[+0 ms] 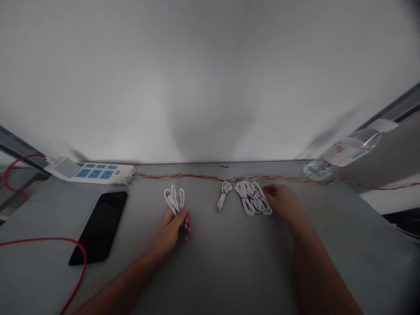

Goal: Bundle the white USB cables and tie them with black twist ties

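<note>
A coiled white cable [175, 198] is gripped in my left hand [172, 227], its loops standing up above the thumb and fingers. At the right edge of several tied white cable bundles [252, 198] is my right hand [282, 201], fingers curled. What those fingers hold, if anything, is hidden; I cannot tell whether they touch the nearest bundle. Dark ties wrap the middle of the bundles, which lie side by side on the grey table [223, 262]. Just left of them lies a smaller tied white cable bundle [225, 194].
A white power strip [98, 173] with blue sockets and a plugged-in adapter [65, 168] is at the back left. A black phone [101, 227] lies in front, crossed by a red cable [84, 253]. Twisted wires [180, 176] run along the back towards a tilted plastic bottle [348, 151].
</note>
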`<state>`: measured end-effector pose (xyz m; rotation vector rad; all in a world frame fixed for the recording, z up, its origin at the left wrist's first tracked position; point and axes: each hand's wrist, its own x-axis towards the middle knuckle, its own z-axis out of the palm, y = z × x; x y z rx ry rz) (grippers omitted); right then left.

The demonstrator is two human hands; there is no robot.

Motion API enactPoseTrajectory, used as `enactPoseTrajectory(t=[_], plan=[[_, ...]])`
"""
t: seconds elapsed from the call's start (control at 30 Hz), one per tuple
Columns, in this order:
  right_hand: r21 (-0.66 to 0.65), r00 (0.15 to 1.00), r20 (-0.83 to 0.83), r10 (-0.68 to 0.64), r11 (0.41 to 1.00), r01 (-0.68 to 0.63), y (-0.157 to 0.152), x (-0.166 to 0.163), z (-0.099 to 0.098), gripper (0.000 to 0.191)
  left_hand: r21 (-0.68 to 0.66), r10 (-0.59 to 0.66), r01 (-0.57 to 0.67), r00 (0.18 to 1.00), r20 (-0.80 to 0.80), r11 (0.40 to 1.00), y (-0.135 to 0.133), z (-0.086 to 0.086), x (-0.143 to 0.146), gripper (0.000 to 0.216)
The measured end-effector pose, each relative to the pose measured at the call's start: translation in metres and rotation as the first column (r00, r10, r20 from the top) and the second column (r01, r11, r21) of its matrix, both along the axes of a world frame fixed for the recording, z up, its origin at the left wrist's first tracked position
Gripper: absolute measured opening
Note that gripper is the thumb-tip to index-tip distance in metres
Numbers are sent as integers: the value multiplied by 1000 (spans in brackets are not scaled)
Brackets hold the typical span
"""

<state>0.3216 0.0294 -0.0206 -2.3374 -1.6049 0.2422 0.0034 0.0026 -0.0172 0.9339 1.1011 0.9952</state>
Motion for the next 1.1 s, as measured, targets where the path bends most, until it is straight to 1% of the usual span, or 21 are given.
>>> enactPoseTrajectory(t=[0.1, 0.23, 0.3, 0.37, 0.43, 0.47, 0.5, 0.53, 0.57, 0.63, 0.73, 0.83, 0.93, 1.03, 1.1], plan=[[-78, 999, -45, 16, 997, -20, 0, -4, -1, 22, -47, 5, -4, 1000, 4, 999, 0, 3, -1, 36], [-101, 1000, -18, 18, 995, -20, 0, -5, -2, 28, -138, -26, 25, 1000, -7, 990, 2, 7, -4, 39], [-51, 998, 10, -56, 997, 56, -1, 0, -1, 28, -180, -41, 43, 999, 20, 983, 4, 9, -6, 36], [49, 988, 18, -156, 987, 155, -1, 2, 2, 29, -215, -54, 65, 997, 53, 974, 7, 10, -7, 35], [157, 981, -12, -193, 969, 192, -2, -5, 8, 31, -228, -82, 96, 994, 70, 969, 8, 10, -7, 36], [203, 985, -42, -167, 964, 172, -4, -12, 11, 32, -221, -105, 117, 992, 65, 968, 8, 10, -7, 37], [234, 991, -78, -110, 964, 125, -5, -22, 13, 31, -206, -130, 138, 990, 52, 969, 8, 11, -7, 37], [292, 983, -182, -30, 953, 83, -7, -35, 15, 29, -188, -156, 159, 987, 31, 969, 7, 11, -7, 37], [326, 953, -287, 94, 946, 5, -9, -49, 16, 28, -168, -178, 176, 984, 5, 970, 5, 11, -6, 37], [362, 852, -423, 309, 920, -154, -15, -79, 14, 29, -118, -207, 201, 977, -44, 973, 0, 13, -5, 37], [384, 731, -459, 505, 855, -350, -24, -113, 9, 24, -55, -232, 229, 970, -72, 972, -7, 16, -4, 40], [339, 687, -443, 576, 817, -467, -30, -130, 6, 22, -83, -240, 237, 971, -22, 968, -10, 17, -3, 48], [316, 655, -446, 610, 792, -522, -33, -134, 6, 19, -99, -260, 262, 965, 35, 960, -9, 14, -2, 56], [324, 606, -492, 625, 778, -539, -36, -135, 6, 16, -81, -269, 270, 963, 22, 959, -8, 10, -2, 51], [322, 571, -551, 608, 787, -526, -37, -137, 5, 15, -47, -269, 267, 963, -28, 962, -9, 9, -1, 45]])
